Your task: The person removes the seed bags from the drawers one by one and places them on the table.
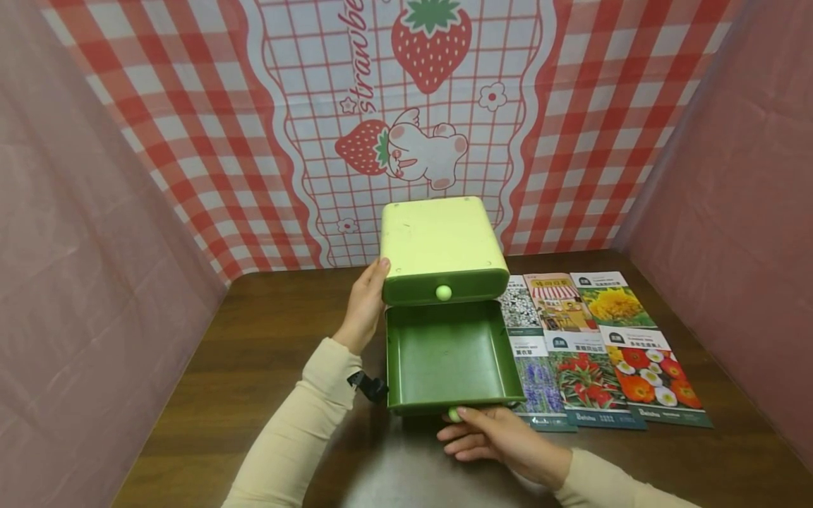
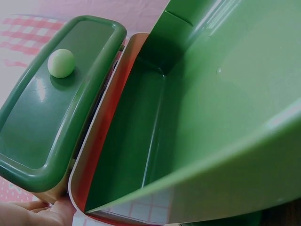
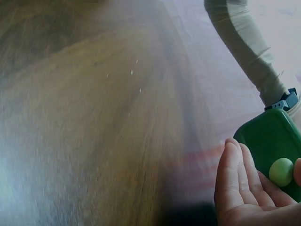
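A small drawer box [image 1: 438,236] with a pale yellow top and green drawers stands on the brown table. Its upper drawer [image 1: 470,288] is closed and has a pale green knob [image 2: 61,63]. The lower drawer [image 1: 447,353] is pulled out toward me and its inside is empty [image 2: 197,103]. My left hand [image 1: 373,286] grips the box's left side, thumb at the top corner; the left wrist view shows only the fingertips [image 2: 42,214]. My right hand [image 1: 473,421] pinches the lower drawer's knob [image 3: 281,171] between thumb and fingers, against the drawer front [image 3: 268,136].
Several flower seed packets [image 1: 597,353] lie in two rows on the table right of the box. A strawberry-print cloth [image 1: 406,106] hangs behind, and pink walls close both sides. Bare brown tabletop [image 1: 254,339] shows to the left and front.
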A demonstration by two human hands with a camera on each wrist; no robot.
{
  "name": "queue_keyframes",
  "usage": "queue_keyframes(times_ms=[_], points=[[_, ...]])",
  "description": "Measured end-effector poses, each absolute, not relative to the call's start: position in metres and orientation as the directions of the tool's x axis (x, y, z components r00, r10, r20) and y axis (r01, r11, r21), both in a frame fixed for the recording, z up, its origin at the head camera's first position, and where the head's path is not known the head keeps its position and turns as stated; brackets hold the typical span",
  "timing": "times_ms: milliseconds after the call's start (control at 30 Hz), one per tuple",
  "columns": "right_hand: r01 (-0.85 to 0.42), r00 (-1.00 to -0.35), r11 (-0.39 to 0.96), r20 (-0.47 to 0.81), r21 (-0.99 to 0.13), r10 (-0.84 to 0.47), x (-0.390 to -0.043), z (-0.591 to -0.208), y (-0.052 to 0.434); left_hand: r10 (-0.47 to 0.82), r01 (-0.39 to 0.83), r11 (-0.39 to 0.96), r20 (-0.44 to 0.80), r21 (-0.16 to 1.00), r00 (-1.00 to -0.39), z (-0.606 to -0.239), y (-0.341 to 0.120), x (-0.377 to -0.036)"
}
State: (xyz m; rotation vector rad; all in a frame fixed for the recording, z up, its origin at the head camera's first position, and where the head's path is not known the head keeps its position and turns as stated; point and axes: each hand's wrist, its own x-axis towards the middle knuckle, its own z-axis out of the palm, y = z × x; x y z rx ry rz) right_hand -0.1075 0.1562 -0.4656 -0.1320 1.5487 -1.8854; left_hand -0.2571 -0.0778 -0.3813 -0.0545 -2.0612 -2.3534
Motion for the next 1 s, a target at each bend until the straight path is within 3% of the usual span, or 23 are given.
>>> queue_keyframes(times_ms=[333, 1000], points=[[0.482, -0.760, -0.136, -0.336, -0.866, -0.556, -0.108, -0.461, 0.153, 0.025, 0.032, -0.118, 0.035, 0.993, -0.999, -0.381, -0.079, -0.257], [0.408, -0.812, -0.115, -0.302, -0.906, -0.500, -0.143, -0.432, 0.150, 0.056, 0.013, -0.123, 0.020, 0.992, -0.998, -0.379, -0.081, -0.256]])
